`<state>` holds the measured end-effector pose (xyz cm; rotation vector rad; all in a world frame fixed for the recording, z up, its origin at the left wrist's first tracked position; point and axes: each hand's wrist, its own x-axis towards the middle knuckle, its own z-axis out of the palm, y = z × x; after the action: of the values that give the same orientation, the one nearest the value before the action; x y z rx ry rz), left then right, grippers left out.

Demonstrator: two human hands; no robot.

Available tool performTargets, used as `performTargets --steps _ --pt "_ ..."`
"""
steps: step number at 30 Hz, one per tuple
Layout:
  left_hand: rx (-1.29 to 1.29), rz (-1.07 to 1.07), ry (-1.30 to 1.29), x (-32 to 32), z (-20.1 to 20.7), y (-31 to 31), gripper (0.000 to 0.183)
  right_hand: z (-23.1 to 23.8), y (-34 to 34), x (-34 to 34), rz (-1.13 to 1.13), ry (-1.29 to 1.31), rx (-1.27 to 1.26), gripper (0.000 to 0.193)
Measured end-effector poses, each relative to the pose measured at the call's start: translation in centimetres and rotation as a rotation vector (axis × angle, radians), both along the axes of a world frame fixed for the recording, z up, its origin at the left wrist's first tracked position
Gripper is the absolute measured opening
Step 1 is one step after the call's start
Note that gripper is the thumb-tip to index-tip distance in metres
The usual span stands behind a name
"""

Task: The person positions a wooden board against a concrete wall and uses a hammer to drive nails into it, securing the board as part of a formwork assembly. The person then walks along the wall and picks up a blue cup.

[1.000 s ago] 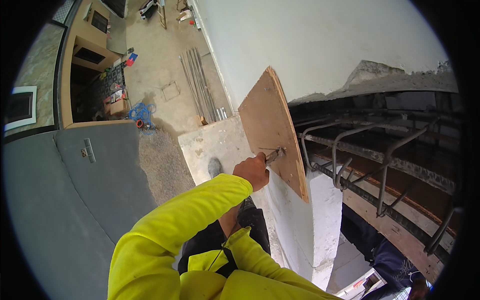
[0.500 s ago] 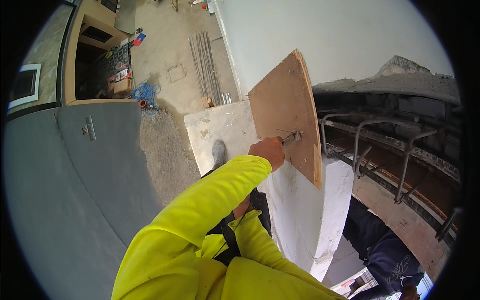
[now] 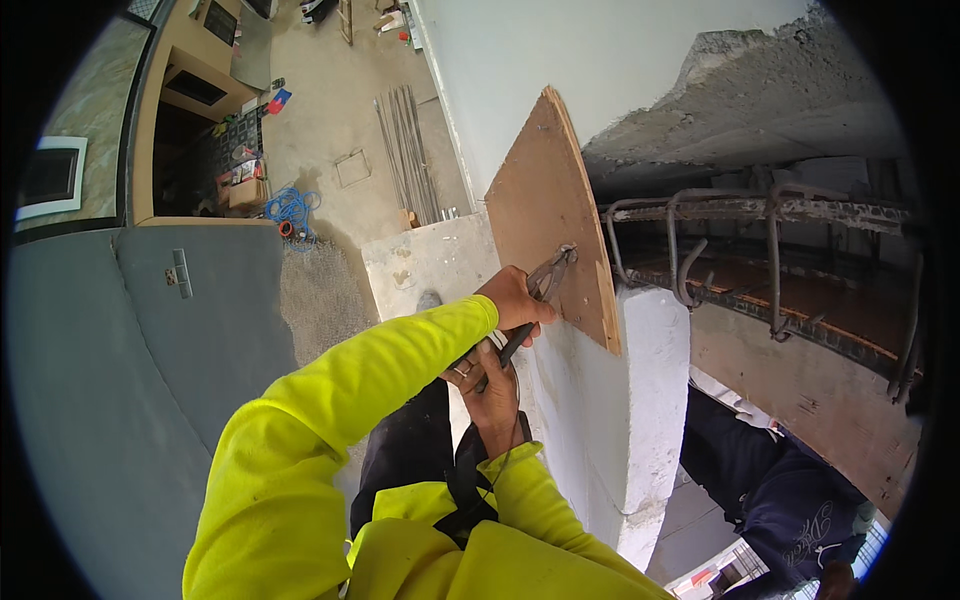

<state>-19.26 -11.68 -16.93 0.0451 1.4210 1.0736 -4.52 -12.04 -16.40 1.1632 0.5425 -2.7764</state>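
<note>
Brown plywood board [image 3: 548, 215] stands on edge against the white concrete wall [image 3: 640, 400], at about 1 o'clock from the person's hands. It looks stiff, thin and fairly light, and its bare edges look like the best place to hold it. Metal pincers [image 3: 535, 298] touch the board's face, with the tips at 2 o'clock. The left hand [image 3: 512, 303] is wrapped tight around the pincer handles. The right hand [image 3: 488, 385] sits just below, at 6 o'clock, and its fingers curl on the handle ends. The pincers look hard and a bit slippery. Half a second ago only one hand showed at the tool; now both are there, and the board looks bigger and closer. Rusty steel bars [image 3: 700, 235] sit at 3 o'clock.
</note>
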Motion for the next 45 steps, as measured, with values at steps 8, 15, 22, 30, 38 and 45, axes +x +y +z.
performTargets --steps 8,15,22,30,38,45 --pt "-0.37 0.014 0.837 2.6 -1.4 1.2 0.024 -5.9 -6.9 -0.8 -0.05 0.028 0.632 0.037" --pt "-0.128 -0.23 0.434 -1.3 -2.8 0.0 0.029 -9.8 -6.7 -3.4 0.016 0.03 0.717 0.035" --pt "-0.273 -0.286 0.574 -0.6 -2.5 1.0 0.041 -9.4 -7.4 -2.2 0.068 0.027 0.756 0.032" --pt "-0.294 -0.327 0.616 -1.0 -0.8 0.4 0.036 -9.3 -7.0 -1.4 0.183 0.011 0.698 0.03" --pt "-0.491 0.067 0.465 5.6 2.1 -4.3 0.045 -2.9 -0.3 4.6 0.459 -0.08 0.142 0.028" --pt "0.49 0.147 0.346 17.3 12.7 -8.2 0.059 9.6 7.0 15.7 0.576 0.113 1.047 0.026"
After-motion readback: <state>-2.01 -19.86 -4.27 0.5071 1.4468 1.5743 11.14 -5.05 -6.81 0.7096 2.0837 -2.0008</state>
